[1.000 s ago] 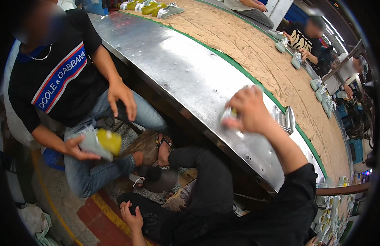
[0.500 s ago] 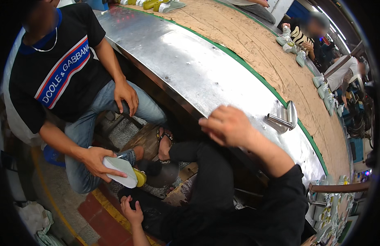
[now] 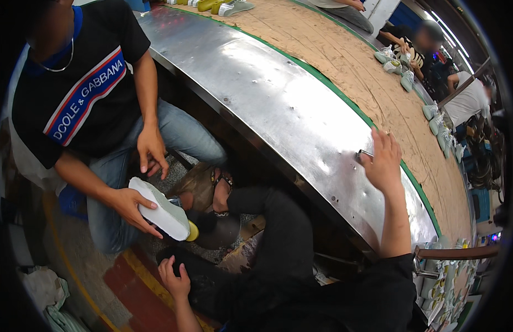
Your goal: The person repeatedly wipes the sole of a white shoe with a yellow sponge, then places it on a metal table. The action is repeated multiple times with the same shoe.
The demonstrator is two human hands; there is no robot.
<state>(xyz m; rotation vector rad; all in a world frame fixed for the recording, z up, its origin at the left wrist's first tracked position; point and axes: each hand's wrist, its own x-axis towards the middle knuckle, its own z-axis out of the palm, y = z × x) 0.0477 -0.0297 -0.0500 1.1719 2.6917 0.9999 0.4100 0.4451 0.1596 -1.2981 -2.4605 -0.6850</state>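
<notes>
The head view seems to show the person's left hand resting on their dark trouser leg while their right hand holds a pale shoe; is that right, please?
Not quite: in the head view, a co-worker's hand holds the pale shoe, not the person's right hand; the left hand rests on the dark trouser leg.

One wide fisheye view looks down and forward from the wearer's head, bending the long silver metal table point(image 3: 256, 83) into an arc from upper left to lower right. It looks from fairly near at the wearer's bare left hand point(image 3: 176, 281) and bare right hand point(image 3: 384, 163); a seated person in a black T-shirt point(image 3: 87, 105) is close at left, pale shoes point(image 3: 430, 111) far off.
</notes>
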